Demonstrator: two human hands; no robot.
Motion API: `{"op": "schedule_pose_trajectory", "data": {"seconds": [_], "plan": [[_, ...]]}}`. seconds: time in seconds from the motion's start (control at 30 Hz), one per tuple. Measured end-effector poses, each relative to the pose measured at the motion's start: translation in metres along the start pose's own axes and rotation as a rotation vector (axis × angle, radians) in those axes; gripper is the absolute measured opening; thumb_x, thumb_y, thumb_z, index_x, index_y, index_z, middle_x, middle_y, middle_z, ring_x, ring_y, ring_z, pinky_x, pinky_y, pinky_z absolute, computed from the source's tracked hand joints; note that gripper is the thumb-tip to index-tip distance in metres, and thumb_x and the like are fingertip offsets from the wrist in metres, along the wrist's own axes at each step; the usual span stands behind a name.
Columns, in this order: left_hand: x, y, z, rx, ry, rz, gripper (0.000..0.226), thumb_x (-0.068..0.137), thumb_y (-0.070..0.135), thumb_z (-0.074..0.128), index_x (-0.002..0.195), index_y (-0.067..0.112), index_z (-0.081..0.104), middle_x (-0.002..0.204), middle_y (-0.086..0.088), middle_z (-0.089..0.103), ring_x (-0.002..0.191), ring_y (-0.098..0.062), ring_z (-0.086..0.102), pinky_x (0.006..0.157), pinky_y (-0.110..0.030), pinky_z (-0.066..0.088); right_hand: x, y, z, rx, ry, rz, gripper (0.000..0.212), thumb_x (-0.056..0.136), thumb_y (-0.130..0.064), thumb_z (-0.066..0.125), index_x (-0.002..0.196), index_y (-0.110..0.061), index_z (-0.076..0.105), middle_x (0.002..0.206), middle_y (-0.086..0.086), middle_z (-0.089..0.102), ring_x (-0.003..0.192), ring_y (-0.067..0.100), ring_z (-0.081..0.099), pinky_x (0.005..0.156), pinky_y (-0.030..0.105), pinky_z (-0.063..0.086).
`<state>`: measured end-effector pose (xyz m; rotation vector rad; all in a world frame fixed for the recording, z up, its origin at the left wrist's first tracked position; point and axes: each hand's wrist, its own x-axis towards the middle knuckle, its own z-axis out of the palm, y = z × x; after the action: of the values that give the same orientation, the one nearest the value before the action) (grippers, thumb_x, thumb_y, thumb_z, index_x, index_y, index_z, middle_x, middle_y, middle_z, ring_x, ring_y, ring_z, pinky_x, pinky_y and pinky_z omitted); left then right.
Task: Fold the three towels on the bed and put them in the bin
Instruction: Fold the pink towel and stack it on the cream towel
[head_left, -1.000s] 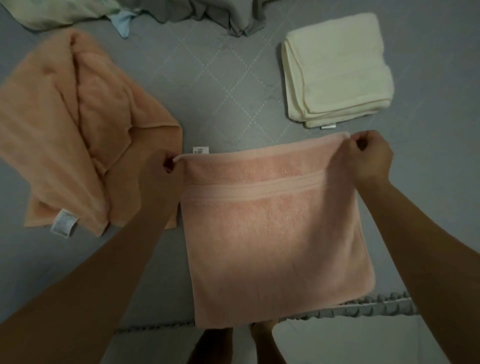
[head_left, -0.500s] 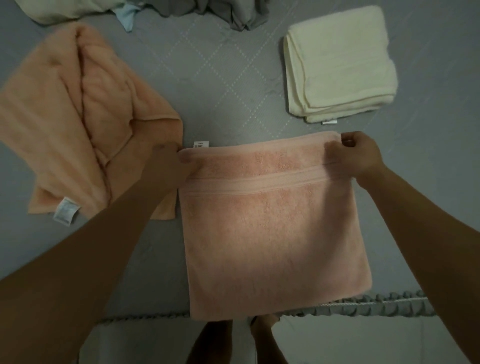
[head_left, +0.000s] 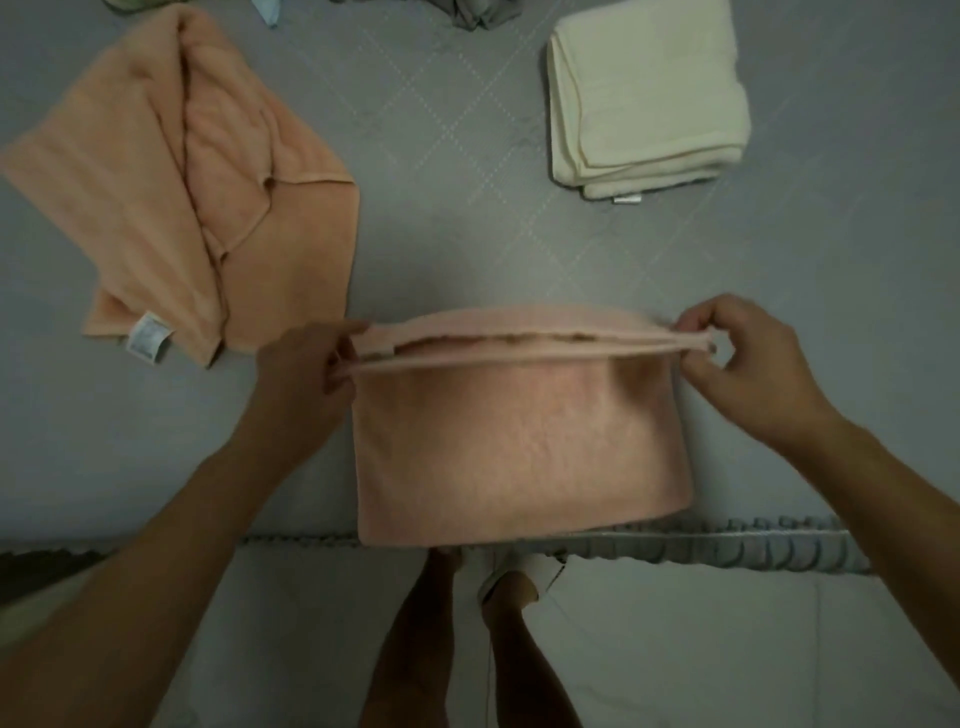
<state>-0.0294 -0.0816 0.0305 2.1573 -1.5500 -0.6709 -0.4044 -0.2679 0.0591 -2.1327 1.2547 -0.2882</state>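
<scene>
A pink towel lies at the near edge of the grey bed, its far edge lifted and curling toward me. My left hand pinches that edge at its left corner. My right hand pinches the right corner. A folded cream towel sits at the far right. An unfolded orange towel with a white label lies crumpled at the far left. No bin is in view.
Rumpled grey and pale cloths lie along the far edge of the view. The bed's ruffled hem runs across below the pink towel. My bare feet stand on the floor beneath it.
Both hands have lifted the pink towel's far edge off the bed and drawn it toward me. The towel now covers a shorter stretch of bed. The other towels have not moved.
</scene>
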Motion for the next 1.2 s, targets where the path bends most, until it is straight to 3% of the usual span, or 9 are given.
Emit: {"op": "schedule_pose_trajectory", "data": {"seconds": [0.1,0.23,0.47,0.67,0.8,0.9,1.0,1.07,1.2], "plan": [[-0.067,0.005,0.033,0.252,-0.136,-0.005,0.041,0.064,0.022,0.053,0.101,0.022,0.071,0.092,-0.003,0.06,0.091,-0.03,0.058,0.08,-0.037,0.029,-0.061,0.012,0.013,-0.196,-0.182,-0.164,0.014,0.069,-0.011,0.063,0.082,-0.013,0.062,0.086,0.006,0.062,0.08,0.03,0.056,0.074,0.042,0.046],[-0.12,0.004,0.08,0.441,-0.285,-0.147,0.033,0.059,0.026,0.073,0.09,0.018,0.066,0.105,-0.011,0.057,0.093,-0.036,0.053,0.079,-0.044,0.035,-0.118,0.039,0.048,-0.407,-0.356,-0.111,0.024,0.072,-0.009,0.077,0.092,-0.013,0.065,0.104,0.007,0.063,0.09,0.031,0.058,0.076,0.039,0.048],[-0.118,0.012,0.091,-0.042,-0.05,-0.491,0.044,0.068,0.023,0.073,0.108,0.012,0.061,0.123,-0.019,0.042,0.105,-0.04,0.051,0.084,-0.038,0.047,-0.135,0.041,0.085,0.037,-0.09,0.421,0.035,0.075,-0.002,0.063,0.099,-0.026,0.059,0.111,-0.008,0.04,0.079,0.005,0.052,0.078,0.027,0.043],[-0.121,0.013,0.09,0.017,-0.161,-0.424,0.05,0.07,0.012,0.069,0.117,0.025,0.057,0.129,-0.011,0.034,0.106,-0.039,0.05,0.09,-0.047,0.05,-0.14,0.04,0.086,0.001,-0.192,0.511,0.042,0.079,-0.002,0.064,0.111,-0.026,0.052,0.116,-0.005,0.033,0.084,0.018,0.051,0.081,0.028,0.042],[-0.12,0.01,0.092,0.063,-0.124,-0.4,0.043,0.069,0.007,0.067,0.11,0.018,0.058,0.124,-0.013,0.036,0.101,-0.038,0.051,0.081,-0.045,0.05,-0.141,0.042,0.085,0.106,-0.243,0.515,0.041,0.078,-0.001,0.064,0.105,-0.03,0.051,0.103,0.0,0.049,0.083,0.017,0.053,0.074,0.025,0.042],[-0.121,0.009,0.093,0.115,-0.116,-0.451,0.028,0.07,0.01,0.068,0.096,0.01,0.058,0.113,-0.013,0.042,0.091,-0.035,0.054,0.072,-0.039,0.048,-0.139,0.042,0.084,0.293,-0.225,0.583,0.024,0.082,-0.017,0.069,0.096,-0.033,0.057,0.095,-0.003,0.06,0.083,0.014,0.058,0.066,0.023,0.044],[-0.125,0.008,0.095,0.062,-0.179,-0.521,0.029,0.072,0.018,0.073,0.097,0.011,0.059,0.108,-0.013,0.046,0.092,-0.032,0.055,0.079,-0.039,0.049,-0.134,0.039,0.086,0.466,-0.11,0.721,0.004,0.088,-0.027,0.061,0.092,-0.028,0.063,0.096,-0.003,0.066,0.089,0.019,0.063,0.078,0.04,0.055],[-0.126,0.01,0.096,-0.035,-0.132,-0.535,0.034,0.073,0.022,0.075,0.102,0.013,0.06,0.106,-0.009,0.046,0.088,-0.023,0.052,0.078,-0.034,0.044,-0.132,0.038,0.087,0.427,-0.004,0.782,0.007,0.089,-0.027,0.061,0.095,-0.023,0.061,0.099,-0.001,0.065,0.087,0.019,0.063,0.079,0.043,0.056],[-0.126,0.017,0.096,-0.194,0.128,-0.631,0.029,0.082,0.026,0.07,0.108,0.016,0.059,0.097,0.001,0.056,0.083,-0.015,0.054,0.07,-0.025,0.038,-0.129,0.037,0.087,0.334,0.065,0.864,0.028,0.085,-0.034,0.071,0.103,-0.019,0.055,0.098,-0.001,0.061,0.084,0.016,0.059,0.071,0.028,0.044]]}}
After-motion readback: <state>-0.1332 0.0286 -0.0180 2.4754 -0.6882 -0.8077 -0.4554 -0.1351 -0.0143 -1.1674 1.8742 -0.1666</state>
